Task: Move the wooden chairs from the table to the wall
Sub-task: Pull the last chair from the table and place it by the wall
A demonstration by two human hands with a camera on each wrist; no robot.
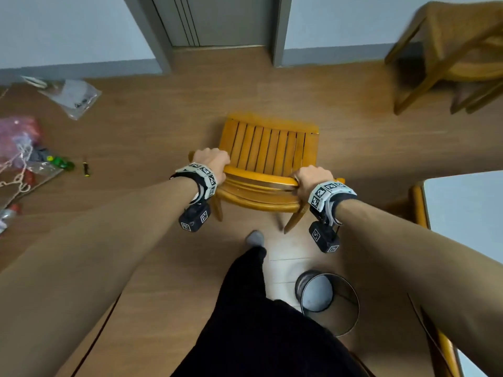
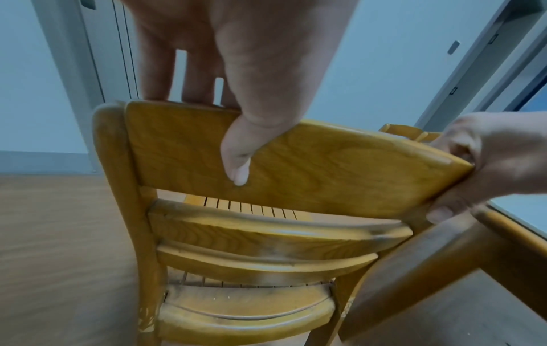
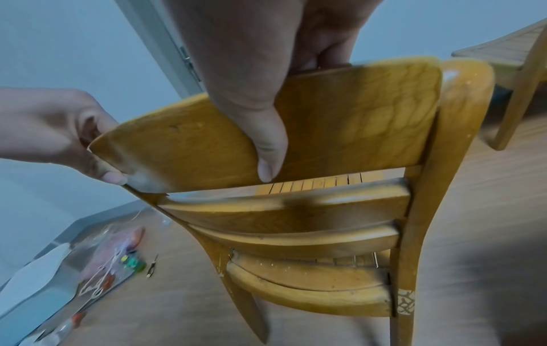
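Head: chair (image 1: 268,148) seat toward door (image 1: 217,20)

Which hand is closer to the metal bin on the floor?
Right. The right hand grips the chair's top rail on the side above the bin; the left hand grips the rail's far end.

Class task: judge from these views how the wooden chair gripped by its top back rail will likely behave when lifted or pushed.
The wooden chair probably stays stiff: solid rails and a slatted seat. Held only at the top by the left hand and right hand, it may swing or tilt. Its glossy finish could feel somewhat slippery.
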